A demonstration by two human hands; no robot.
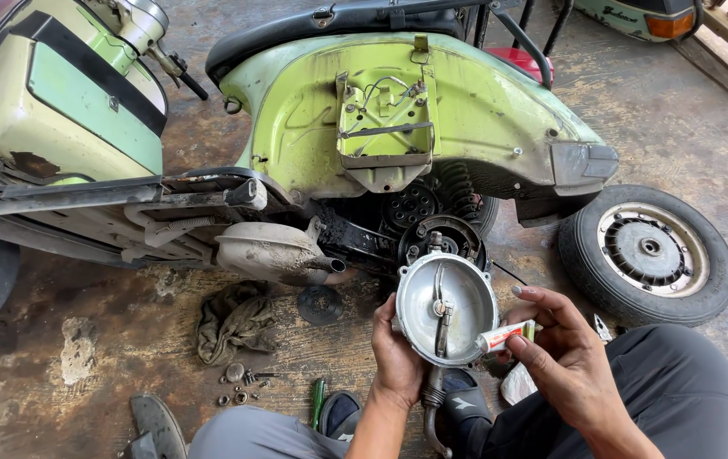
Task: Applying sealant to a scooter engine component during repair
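Holding a round metal cover (446, 308) upright by its left rim, the left hand (398, 357) wraps its fingers behind the part with the thumb at the edge, so the shiny hollow inside faces the camera. A small lever and pin sit in the middle of that hollow, and a bent metal arm hangs from the bottom of the cover, down between the knees. The right hand (563, 353) is closed on a small white tube with a red band (504, 337), pinched between thumb and fingers, its tip pointing left and touching or just reaching the cover's lower right rim. Just above the hands stands a light green scooter (398, 119) with its side panel off, showing the black engine parts and a spring. A dusty muffler (274, 252) lies up and to the left of the left hand. To the right of the right hand, a loose wheel (648, 252) lies flat on the stained concrete floor (83, 340). Left of the left hand lies a crumpled dirty rag (235, 319), and below the rag a scatter of small nuts and washers (240, 384). A green-handled screwdriver (319, 401) lies near the left forearm, beside a dark shoe. Grey trousers cover both knees at the bottom of the view.
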